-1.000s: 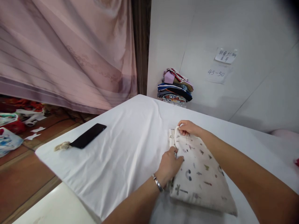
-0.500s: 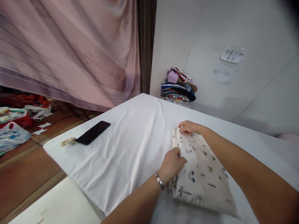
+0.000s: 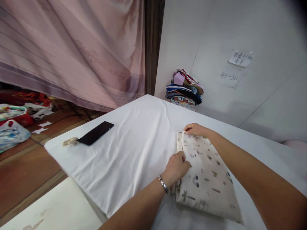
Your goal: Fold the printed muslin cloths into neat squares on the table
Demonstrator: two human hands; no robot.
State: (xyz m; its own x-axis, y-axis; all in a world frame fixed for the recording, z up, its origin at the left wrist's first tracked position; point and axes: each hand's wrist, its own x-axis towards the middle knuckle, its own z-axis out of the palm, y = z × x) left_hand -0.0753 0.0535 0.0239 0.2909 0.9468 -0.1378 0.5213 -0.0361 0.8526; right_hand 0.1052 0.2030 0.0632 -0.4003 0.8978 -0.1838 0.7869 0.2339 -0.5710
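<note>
We have both hands on a folded, printed cloth, which lies to the right of the black phone and nearer to us, on the white-covered table. Our right hand is nearly closed, thumb and fingers pinching the cloth at its far edge, at the corner toward the phone. Our left hand is partly closed on the long side facing the phone: the fingers curl in at the layered edge while the thumb lies over the top layer. We wear a silver bracelet on that wrist. A beige cord sits at the phone's near end, and a pile of fabrics stands beyond the phone, to its right.
</note>
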